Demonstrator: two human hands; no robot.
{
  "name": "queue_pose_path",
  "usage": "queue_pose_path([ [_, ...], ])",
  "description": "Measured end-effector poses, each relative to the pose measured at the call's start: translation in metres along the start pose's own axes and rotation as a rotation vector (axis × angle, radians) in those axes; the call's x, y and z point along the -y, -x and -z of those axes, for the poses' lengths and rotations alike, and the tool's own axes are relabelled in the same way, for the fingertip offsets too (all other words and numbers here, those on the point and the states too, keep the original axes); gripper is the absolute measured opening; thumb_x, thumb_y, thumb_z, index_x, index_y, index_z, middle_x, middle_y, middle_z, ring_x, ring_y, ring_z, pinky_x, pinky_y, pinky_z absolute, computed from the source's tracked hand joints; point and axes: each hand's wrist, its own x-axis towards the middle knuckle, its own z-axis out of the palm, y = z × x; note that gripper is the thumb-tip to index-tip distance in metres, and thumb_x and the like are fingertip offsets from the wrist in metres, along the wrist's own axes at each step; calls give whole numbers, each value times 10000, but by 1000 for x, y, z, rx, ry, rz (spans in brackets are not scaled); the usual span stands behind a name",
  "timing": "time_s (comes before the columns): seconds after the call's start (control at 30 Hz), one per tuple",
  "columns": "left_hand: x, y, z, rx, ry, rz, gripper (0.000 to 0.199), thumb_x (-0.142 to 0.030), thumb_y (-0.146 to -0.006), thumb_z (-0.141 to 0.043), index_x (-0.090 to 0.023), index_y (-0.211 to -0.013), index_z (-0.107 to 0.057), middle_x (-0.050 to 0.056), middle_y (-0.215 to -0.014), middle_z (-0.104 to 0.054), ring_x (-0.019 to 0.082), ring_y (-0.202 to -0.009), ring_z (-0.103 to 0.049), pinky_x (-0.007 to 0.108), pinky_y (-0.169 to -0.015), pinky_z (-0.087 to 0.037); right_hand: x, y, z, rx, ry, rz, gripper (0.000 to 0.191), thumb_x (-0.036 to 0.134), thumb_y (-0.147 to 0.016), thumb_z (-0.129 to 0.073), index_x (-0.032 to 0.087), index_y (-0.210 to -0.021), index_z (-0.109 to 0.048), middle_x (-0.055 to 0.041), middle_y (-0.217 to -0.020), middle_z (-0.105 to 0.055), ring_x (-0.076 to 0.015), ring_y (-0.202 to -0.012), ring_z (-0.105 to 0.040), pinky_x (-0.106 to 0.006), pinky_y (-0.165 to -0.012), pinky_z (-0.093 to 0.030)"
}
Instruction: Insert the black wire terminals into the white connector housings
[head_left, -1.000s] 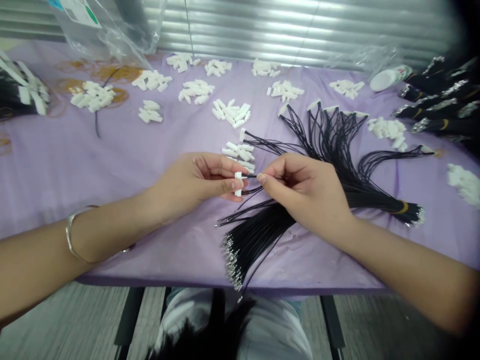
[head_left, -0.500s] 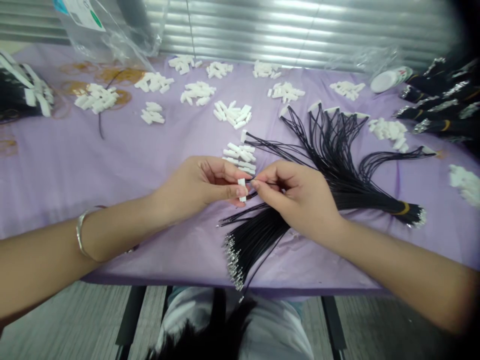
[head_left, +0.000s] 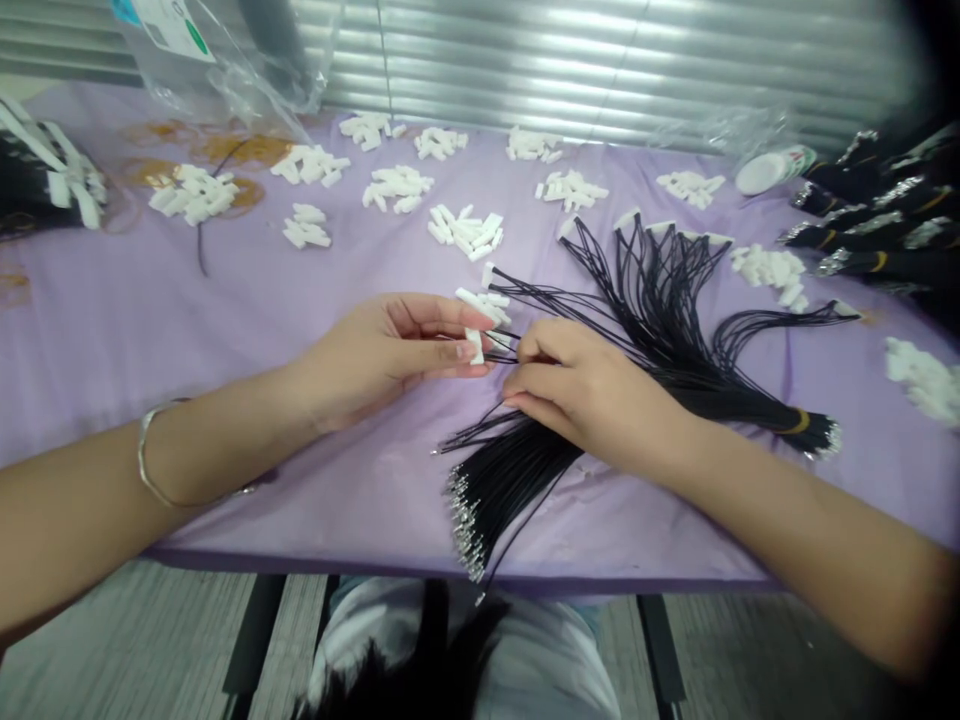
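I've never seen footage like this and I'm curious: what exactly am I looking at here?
This is a single view from a camera worn on a person's head, looking down at their own bare hands, so the arms come in from either side. The left hand holds a small white plastic connector. The right hand is among thin black wires right beside it. A lilac-covered table carries small piles of more white connectors.
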Motion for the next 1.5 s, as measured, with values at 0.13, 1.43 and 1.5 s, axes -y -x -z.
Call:
queue_pose_path([
  [0.13,-1,1,4,57,-105,-96,327,-85,-686,-694,-227,-980,-677,-4,-921,-708,134,-874,-661,255,-851,-507,9,-1,3,-86,-25,17,236,196,-890,-419,92,-836,-624,-109,-827,-530,-183,-790,-471,-327,-720,-414],
  [1.43,-3,6,-1,94,-9,177,92,-132,-780,-627,-154,-865,-597,-2,-764,-681,122,-726,-674,274,-760,-563,23,-2,14,-86,-685,-457,93,173,-767,-576,144,-687,-613,17,-609,-547,-73,-551,-474,-191,-497,-367],
  [1.5,-3,6,-3,85,7,169,93,-125,-782,-622,-148,-859,-575,7,-768,-680,139,-748,-677,301,-771,-565,22,-2,14,-106,-655,-502,107,155,-753,-574,147,-649,-600,26,-566,-509,-67,-519,-436,-189,-468,-338],
])
